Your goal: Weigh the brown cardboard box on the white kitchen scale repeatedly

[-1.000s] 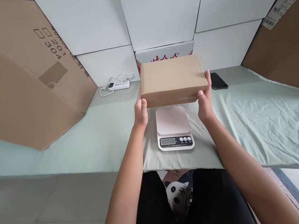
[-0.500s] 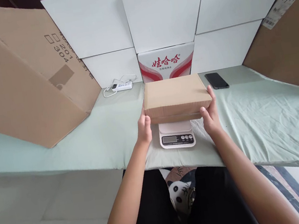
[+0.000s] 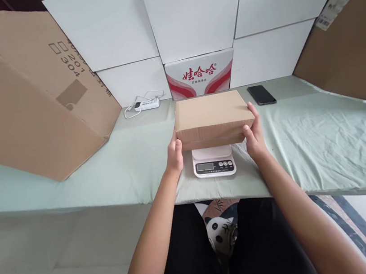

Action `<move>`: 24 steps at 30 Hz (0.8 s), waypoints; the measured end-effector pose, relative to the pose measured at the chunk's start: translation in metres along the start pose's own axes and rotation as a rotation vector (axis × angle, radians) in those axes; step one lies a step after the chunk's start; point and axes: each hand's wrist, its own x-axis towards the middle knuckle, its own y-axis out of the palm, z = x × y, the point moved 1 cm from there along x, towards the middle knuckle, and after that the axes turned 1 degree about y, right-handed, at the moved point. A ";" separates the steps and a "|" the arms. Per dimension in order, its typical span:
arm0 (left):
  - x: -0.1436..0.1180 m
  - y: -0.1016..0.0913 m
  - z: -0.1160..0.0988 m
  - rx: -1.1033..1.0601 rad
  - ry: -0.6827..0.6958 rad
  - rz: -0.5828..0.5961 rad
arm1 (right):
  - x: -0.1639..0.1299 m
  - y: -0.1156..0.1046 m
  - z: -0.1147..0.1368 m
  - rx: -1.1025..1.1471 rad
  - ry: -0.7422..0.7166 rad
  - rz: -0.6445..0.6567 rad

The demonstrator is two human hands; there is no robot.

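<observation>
Since a moment ago, the brown box (image 3: 212, 115) has come down lower and now sits on, or just above, the little white scale (image 3: 214, 162); the gap cannot be seen, because the box hides the weighing plate. The left hand (image 3: 174, 155) presses on the box's left end and the right hand (image 3: 254, 134) presses on its right end, so both hands are clamped on the box with it between them.

A few things could go wrong. The box is much wider than the scale, so it sticks out on both sides. If one hand lets go first, the box could tip and slide off onto the green cloth (image 3: 322, 135). If the hands push down, the number on the scale's small screen could read too big. The cloth under the scale is soft and wrinkled, so the scale could rock.

The box is plain brown cardboard, flat and long, closed on top, with clean edges and no marks. It lies level, in the middle of the table, in front of the white box with red writing (image 3: 200, 74). A black phone (image 3: 261, 95) lies just to the right behind it.
</observation>
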 end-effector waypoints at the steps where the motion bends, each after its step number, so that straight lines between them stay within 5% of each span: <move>1: 0.000 0.000 0.001 0.004 0.000 -0.002 | 0.000 0.000 0.000 0.000 -0.003 -0.006; 24: -0.007 -0.004 -0.004 0.003 0.000 -0.047 | -0.001 -0.003 0.010 -0.023 -0.027 -0.040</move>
